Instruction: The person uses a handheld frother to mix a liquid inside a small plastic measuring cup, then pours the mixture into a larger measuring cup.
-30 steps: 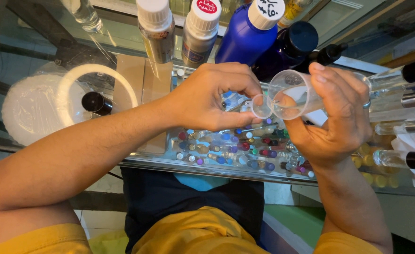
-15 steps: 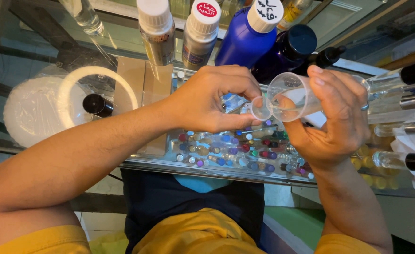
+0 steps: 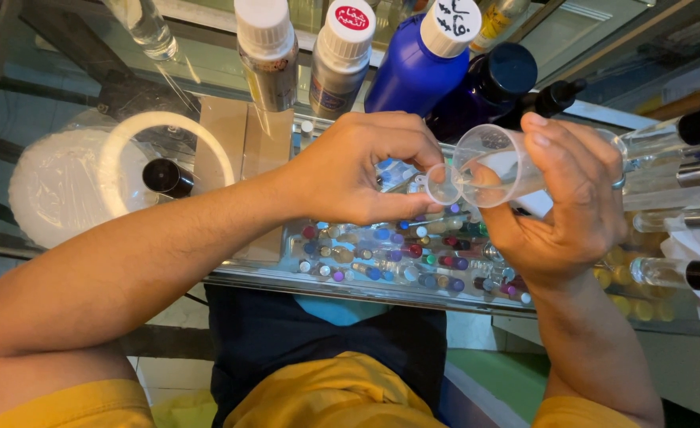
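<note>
The hands met above the tray [image 3: 286,273] of small vials, bottles [image 3: 425,59] crowding the far edge and little free room around. The right hand [image 3: 572,206] gripped a clear cup [image 3: 497,162], tipped on its side, long axis level, mouth pointing left. The left hand [image 3: 358,178] pinched a small funnel [image 3: 443,184], touching the cup's lip.

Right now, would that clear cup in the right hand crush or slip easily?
Probably light and slightly springy: the clear plastic cup looks thin-walled. Its smooth sides may be slippery, though the right hand wraps it firmly. Tilted toward the small funnel in the left hand, it could spill.
</note>
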